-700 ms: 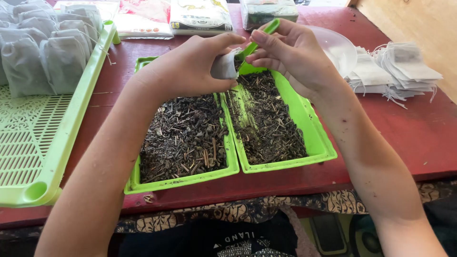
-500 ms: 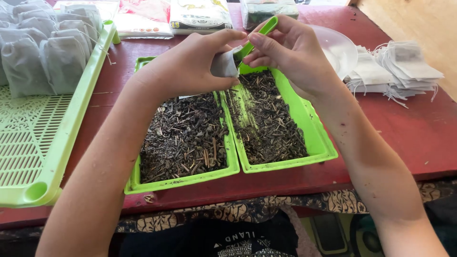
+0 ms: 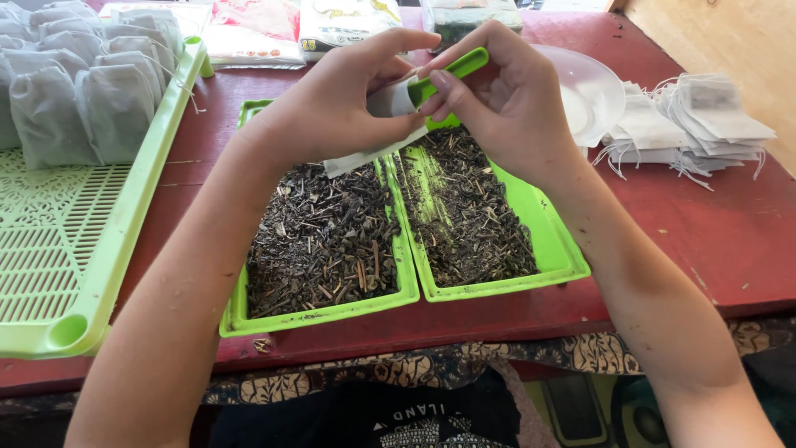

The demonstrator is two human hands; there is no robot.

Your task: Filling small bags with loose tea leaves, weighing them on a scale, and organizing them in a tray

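My left hand (image 3: 332,104) holds a small white filter bag (image 3: 377,124) above the far end of two green trays. My right hand (image 3: 497,99) grips a green plastic scoop (image 3: 452,66), whose tip is inside the bag's mouth. Beneath the hands, the left green tray (image 3: 319,317) and the right green tray (image 3: 547,241) each hold dark dried loose tea leaves with twigs. The bag's lower flap hangs down over the rim between the two trays.
A large light-green slatted tray (image 3: 58,249) at the left carries several filled white bags (image 3: 83,91). A pile of flat white bags with strings (image 3: 696,120) lies at the right beside a clear plastic bowl (image 3: 593,87). Packets (image 3: 348,29) line the red table's far edge.
Both hands rose slightly. The scoop tilted flatter into the bag's mouth, and the bag's lower flap now shows hanging below my left hand.
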